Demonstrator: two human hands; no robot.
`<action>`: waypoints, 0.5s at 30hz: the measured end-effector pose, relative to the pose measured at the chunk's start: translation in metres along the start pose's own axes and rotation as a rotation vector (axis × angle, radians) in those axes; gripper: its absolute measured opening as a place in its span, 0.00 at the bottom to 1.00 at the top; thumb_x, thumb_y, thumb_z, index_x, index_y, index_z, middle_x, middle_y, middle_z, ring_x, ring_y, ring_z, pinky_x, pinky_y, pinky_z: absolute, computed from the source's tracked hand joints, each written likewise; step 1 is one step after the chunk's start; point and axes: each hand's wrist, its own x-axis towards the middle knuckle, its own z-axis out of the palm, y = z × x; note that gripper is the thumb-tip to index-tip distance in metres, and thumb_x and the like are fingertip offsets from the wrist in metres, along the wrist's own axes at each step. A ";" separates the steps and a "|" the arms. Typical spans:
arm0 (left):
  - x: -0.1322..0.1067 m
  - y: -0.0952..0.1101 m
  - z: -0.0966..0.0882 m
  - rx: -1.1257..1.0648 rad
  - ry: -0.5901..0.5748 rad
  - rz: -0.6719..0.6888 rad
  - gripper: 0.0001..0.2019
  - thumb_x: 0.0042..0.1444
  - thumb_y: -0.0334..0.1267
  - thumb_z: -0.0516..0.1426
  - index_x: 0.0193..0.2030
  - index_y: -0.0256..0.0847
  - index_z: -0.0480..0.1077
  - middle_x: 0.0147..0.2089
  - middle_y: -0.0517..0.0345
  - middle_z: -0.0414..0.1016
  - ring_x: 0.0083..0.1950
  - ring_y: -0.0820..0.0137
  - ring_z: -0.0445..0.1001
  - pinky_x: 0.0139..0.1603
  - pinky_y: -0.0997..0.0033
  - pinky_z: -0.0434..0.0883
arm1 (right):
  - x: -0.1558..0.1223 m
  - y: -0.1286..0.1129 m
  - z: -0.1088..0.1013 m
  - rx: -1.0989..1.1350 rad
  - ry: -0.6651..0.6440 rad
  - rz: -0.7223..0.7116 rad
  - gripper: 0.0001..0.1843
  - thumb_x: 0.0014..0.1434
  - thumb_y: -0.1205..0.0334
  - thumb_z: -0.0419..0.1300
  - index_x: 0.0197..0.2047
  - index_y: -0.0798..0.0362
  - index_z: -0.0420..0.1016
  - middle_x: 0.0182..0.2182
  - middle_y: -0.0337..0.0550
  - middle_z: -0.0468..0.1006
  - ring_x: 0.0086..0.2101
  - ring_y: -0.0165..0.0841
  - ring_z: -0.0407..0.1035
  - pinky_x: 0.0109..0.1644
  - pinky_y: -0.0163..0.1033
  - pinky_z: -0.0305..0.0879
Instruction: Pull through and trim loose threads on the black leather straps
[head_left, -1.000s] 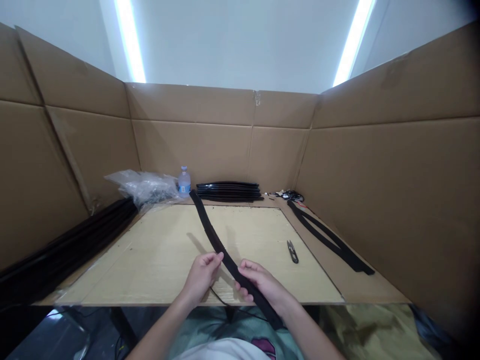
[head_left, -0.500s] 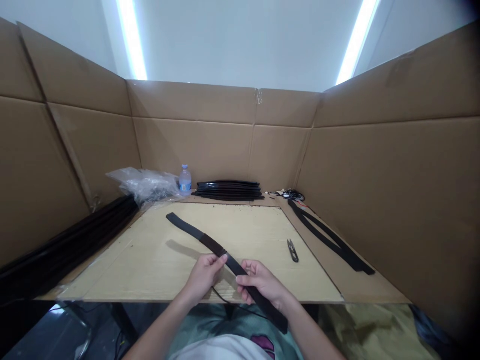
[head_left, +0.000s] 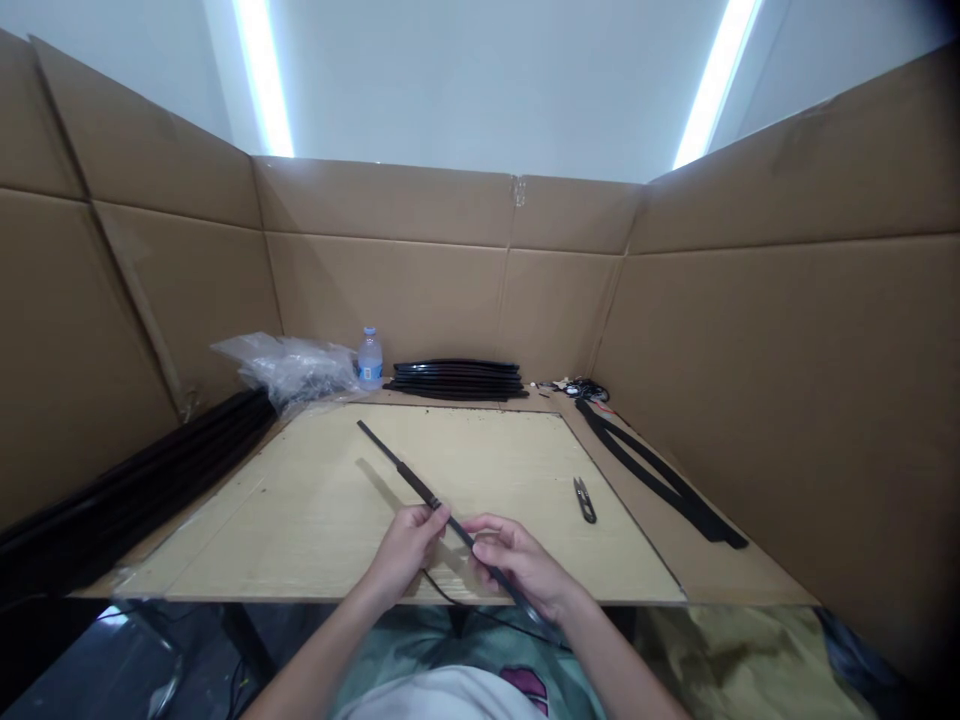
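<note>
A black strip [head_left: 415, 482] is gripped by the left hand [head_left: 405, 548] and right hand [head_left: 529, 562] above a pale tabletop [head_left: 307, 500], walled on three sides by cardboard [head_left: 390, 285] beneath bright lights [head_left: 264, 80].

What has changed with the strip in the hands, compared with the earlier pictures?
The strip has turned: it showed its broad face before, and now shows a narrow edge. Its far end first swung left and nearer to the person, then slightly back right. The left hand and right hand kept hold of it. The snips, bottle and black stack stayed in place.
</note>
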 end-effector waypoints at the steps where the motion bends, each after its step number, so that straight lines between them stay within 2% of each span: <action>1: -0.001 0.000 0.000 0.010 -0.005 0.002 0.23 0.47 0.56 0.58 0.21 0.39 0.55 0.15 0.71 0.47 0.15 0.82 0.44 0.16 0.76 0.42 | 0.000 0.000 0.000 -0.018 0.010 0.002 0.21 0.46 0.63 0.67 0.44 0.56 0.70 0.23 0.36 0.71 0.21 0.24 0.64 0.23 0.29 0.58; 3: -0.002 0.001 0.001 0.016 -0.027 0.005 0.23 0.47 0.55 0.58 0.20 0.39 0.55 0.15 0.71 0.48 0.16 0.81 0.44 0.17 0.76 0.43 | -0.001 0.001 -0.001 -0.037 0.016 0.018 0.21 0.44 0.64 0.69 0.43 0.57 0.72 0.23 0.36 0.71 0.19 0.23 0.62 0.21 0.29 0.56; 8: -0.005 0.003 0.002 0.029 -0.068 0.001 0.23 0.47 0.55 0.58 0.20 0.39 0.54 0.14 0.70 0.49 0.16 0.81 0.46 0.17 0.76 0.43 | -0.001 -0.001 -0.001 -0.051 -0.068 0.016 0.17 0.40 0.67 0.70 0.34 0.59 0.72 0.21 0.34 0.71 0.17 0.19 0.58 0.19 0.26 0.51; 12: -0.005 0.004 0.002 0.061 -0.060 0.047 0.23 0.48 0.54 0.58 0.19 0.39 0.56 0.14 0.69 0.50 0.16 0.80 0.47 0.18 0.76 0.44 | -0.003 -0.001 0.001 -0.074 -0.070 -0.006 0.18 0.42 0.65 0.69 0.34 0.57 0.65 0.25 0.38 0.74 0.20 0.24 0.66 0.22 0.27 0.60; 15: -0.004 0.004 0.002 0.091 -0.087 0.066 0.22 0.48 0.53 0.58 0.18 0.38 0.57 0.14 0.68 0.51 0.16 0.80 0.47 0.18 0.75 0.44 | -0.005 -0.002 0.003 -0.110 -0.106 0.039 0.23 0.45 0.61 0.68 0.37 0.53 0.57 0.26 0.42 0.77 0.19 0.28 0.68 0.18 0.28 0.59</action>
